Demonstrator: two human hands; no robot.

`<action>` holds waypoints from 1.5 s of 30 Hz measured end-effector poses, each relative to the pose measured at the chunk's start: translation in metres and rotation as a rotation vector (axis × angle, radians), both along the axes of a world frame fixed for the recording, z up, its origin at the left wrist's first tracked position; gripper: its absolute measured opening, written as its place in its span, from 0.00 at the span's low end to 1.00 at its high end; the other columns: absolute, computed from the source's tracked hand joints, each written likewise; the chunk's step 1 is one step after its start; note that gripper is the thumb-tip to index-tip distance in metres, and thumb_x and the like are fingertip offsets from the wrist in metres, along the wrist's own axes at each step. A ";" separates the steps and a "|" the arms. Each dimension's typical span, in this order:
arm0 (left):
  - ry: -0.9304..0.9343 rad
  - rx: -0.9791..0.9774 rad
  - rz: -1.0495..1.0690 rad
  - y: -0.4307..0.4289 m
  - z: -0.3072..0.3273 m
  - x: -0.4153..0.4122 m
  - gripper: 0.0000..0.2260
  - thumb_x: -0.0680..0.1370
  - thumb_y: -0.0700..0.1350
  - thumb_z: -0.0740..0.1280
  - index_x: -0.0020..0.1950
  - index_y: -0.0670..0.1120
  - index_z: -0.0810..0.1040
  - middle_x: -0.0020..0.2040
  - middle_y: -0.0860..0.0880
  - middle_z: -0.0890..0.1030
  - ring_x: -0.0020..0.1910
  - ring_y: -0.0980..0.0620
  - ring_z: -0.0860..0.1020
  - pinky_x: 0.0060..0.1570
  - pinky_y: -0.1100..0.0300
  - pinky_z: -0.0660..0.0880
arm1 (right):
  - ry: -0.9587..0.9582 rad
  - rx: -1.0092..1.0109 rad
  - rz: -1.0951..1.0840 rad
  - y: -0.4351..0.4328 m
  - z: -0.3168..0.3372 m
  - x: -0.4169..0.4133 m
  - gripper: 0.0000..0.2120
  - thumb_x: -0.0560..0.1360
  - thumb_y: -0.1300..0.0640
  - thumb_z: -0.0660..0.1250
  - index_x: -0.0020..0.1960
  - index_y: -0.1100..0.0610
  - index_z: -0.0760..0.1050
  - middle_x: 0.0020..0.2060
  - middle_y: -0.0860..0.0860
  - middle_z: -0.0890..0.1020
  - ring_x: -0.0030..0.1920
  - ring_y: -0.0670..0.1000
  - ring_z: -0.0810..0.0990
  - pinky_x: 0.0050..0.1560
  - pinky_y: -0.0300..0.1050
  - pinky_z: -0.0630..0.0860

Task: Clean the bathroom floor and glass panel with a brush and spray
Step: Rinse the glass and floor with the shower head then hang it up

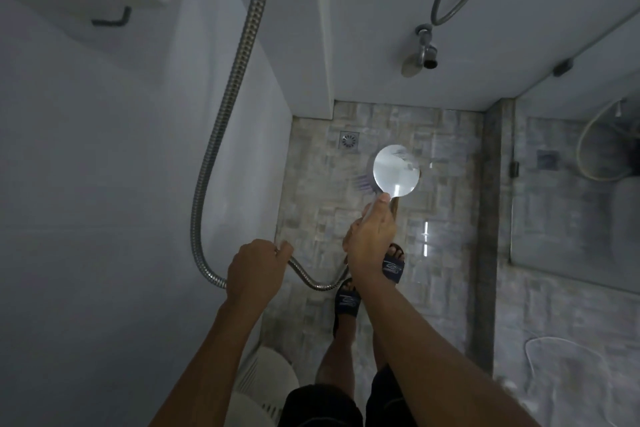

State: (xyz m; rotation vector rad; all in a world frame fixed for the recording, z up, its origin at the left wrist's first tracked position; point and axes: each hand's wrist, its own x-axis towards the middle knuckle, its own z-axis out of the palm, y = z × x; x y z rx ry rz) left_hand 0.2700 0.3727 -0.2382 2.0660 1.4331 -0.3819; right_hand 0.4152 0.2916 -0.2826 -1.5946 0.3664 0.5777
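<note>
Head view. We take the floor drain [349,140] as our reference; it is set in the far left corner of the floor [311,191], a grey-beige mosaic of small tiles in a narrow, dim shower bay.

The right hand [372,239] has its grip clamped on the handle of the shower head [396,172], thumb lying along the handle. The round head hangs just right of the drain and nearer to us, its shiny back turned up and its face toward the floor.

The left hand [256,270] has its grip closed round the metal hose [228,114], left of the drain and well nearer to us. From that hand the hose climbs the white wall [104,149] left of the drain, and a short loop runs across to the right hand.

The glass panel [571,184] stands well right of the drain, beyond a dark strip in the floor.

A wall tap [427,52] is fixed on the far wall above and right of the drain.

Two dark sandals [393,265] stand on the floor nearer than the drain, under the right forearm.
</note>
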 end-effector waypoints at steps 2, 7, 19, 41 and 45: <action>-0.020 -0.001 -0.018 -0.005 0.002 0.002 0.27 0.82 0.53 0.62 0.24 0.48 0.63 0.24 0.52 0.68 0.23 0.55 0.66 0.25 0.60 0.57 | -0.023 -0.003 -0.016 -0.008 0.004 -0.001 0.26 0.80 0.35 0.54 0.34 0.54 0.63 0.27 0.54 0.65 0.27 0.53 0.64 0.30 0.51 0.69; -0.049 0.008 -0.064 -0.015 0.005 0.012 0.27 0.82 0.53 0.62 0.24 0.48 0.63 0.24 0.52 0.68 0.23 0.54 0.66 0.26 0.60 0.58 | 0.006 0.008 -0.113 -0.029 0.011 0.007 0.28 0.80 0.33 0.54 0.38 0.58 0.65 0.29 0.57 0.66 0.25 0.54 0.64 0.26 0.46 0.66; -0.130 -0.084 -0.227 -0.071 0.015 0.075 0.26 0.82 0.52 0.62 0.25 0.48 0.64 0.25 0.52 0.68 0.24 0.56 0.66 0.24 0.61 0.57 | -0.089 -0.071 -0.368 -0.112 0.026 0.055 0.32 0.75 0.27 0.56 0.37 0.56 0.68 0.31 0.59 0.68 0.30 0.58 0.67 0.31 0.59 0.72; -0.201 -0.107 -0.437 -0.140 0.026 0.236 0.25 0.81 0.50 0.64 0.24 0.47 0.66 0.24 0.50 0.69 0.24 0.52 0.68 0.27 0.59 0.62 | -0.126 0.050 -0.651 -0.219 0.058 0.184 0.29 0.76 0.30 0.55 0.43 0.58 0.70 0.31 0.58 0.68 0.28 0.56 0.63 0.26 0.43 0.65; -0.203 -0.117 -0.447 -0.148 0.020 0.271 0.26 0.82 0.51 0.63 0.24 0.47 0.67 0.24 0.49 0.70 0.25 0.51 0.70 0.27 0.58 0.62 | -0.176 0.045 -0.649 -0.225 0.055 0.220 0.29 0.75 0.30 0.55 0.41 0.58 0.68 0.32 0.58 0.67 0.29 0.57 0.63 0.27 0.47 0.64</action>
